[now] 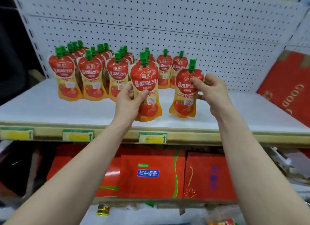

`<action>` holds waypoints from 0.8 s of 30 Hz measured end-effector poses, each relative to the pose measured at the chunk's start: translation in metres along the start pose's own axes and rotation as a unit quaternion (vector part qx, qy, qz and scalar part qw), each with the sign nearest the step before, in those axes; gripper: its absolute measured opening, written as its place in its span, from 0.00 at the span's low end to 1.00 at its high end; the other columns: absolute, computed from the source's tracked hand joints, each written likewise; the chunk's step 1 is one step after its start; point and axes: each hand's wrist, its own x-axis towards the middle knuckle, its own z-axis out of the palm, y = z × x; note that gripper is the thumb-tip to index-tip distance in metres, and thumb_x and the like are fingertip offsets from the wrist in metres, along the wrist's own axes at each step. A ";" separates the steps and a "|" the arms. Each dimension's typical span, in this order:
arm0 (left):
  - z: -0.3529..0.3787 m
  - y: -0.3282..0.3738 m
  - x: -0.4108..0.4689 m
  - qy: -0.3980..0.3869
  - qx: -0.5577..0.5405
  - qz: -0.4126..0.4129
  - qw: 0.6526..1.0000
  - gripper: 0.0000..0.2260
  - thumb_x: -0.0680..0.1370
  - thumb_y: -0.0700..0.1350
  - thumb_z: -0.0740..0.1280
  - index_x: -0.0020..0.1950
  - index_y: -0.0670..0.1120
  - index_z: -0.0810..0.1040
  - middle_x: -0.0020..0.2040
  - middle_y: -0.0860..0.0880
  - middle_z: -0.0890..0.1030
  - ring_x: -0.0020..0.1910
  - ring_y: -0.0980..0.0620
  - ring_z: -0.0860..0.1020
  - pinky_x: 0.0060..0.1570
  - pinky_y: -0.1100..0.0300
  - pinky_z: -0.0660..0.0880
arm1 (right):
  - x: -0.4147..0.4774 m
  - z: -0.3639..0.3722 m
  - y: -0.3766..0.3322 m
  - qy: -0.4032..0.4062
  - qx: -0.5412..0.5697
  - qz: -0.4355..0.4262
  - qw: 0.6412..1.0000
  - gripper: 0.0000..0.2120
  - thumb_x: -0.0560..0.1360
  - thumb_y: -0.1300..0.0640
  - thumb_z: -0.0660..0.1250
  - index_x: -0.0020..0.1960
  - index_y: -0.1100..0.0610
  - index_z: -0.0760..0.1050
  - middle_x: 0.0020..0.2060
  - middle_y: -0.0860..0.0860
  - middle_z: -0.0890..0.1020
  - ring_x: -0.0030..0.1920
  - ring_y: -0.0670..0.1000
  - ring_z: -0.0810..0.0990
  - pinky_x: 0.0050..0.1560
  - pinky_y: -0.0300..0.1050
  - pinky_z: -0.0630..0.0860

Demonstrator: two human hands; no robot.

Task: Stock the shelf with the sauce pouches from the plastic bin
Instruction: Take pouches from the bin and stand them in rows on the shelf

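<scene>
Shelf (50, 107) bears many pouches; two hands grip two more.

1. Sauce pouches (90, 77): red tops with white lettering, orange-yellow bases printed with red tomatoes, green caps
2. Shelf (50, 105): white surface, tan front edge
3. Price labels (153, 137): green and yellow
4. Back panel (167, 23): white, dotted with dark holes
5. Boxes below (151, 172): red, one with a blue label
</scene>
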 end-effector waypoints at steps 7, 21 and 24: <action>0.010 -0.033 0.034 0.036 0.000 -0.035 0.999 0.10 0.77 0.39 0.69 0.55 0.51 0.77 0.53 0.48 0.84 0.55 0.51 0.82 0.54 0.56 0.79 | 0.102 0.028 0.051 0.011 0.010 0.062 0.998 0.07 0.77 0.57 0.70 0.40 0.53 0.79 0.41 0.50 0.85 0.44 0.51 0.84 0.48 0.52 0.83; 0.006 -0.062 0.060 0.054 0.013 -0.056 0.997 0.13 0.75 0.39 0.71 0.59 0.44 0.76 0.54 0.44 0.84 0.56 0.46 0.82 0.58 0.46 0.78 | 0.223 0.084 0.091 0.003 -0.006 0.069 0.998 0.12 0.73 0.53 0.72 0.48 0.62 0.81 0.43 0.56 0.86 0.47 0.57 0.86 0.51 0.62 0.82; 0.008 -0.062 0.061 0.051 0.020 -0.059 0.997 0.11 0.76 0.38 0.70 0.58 0.45 0.76 0.53 0.45 0.84 0.54 0.48 0.82 0.56 0.49 0.79 | 0.224 0.088 0.089 0.001 -0.007 0.072 0.997 0.11 0.74 0.53 0.71 0.49 0.61 0.81 0.43 0.54 0.86 0.46 0.55 0.86 0.51 0.60 0.82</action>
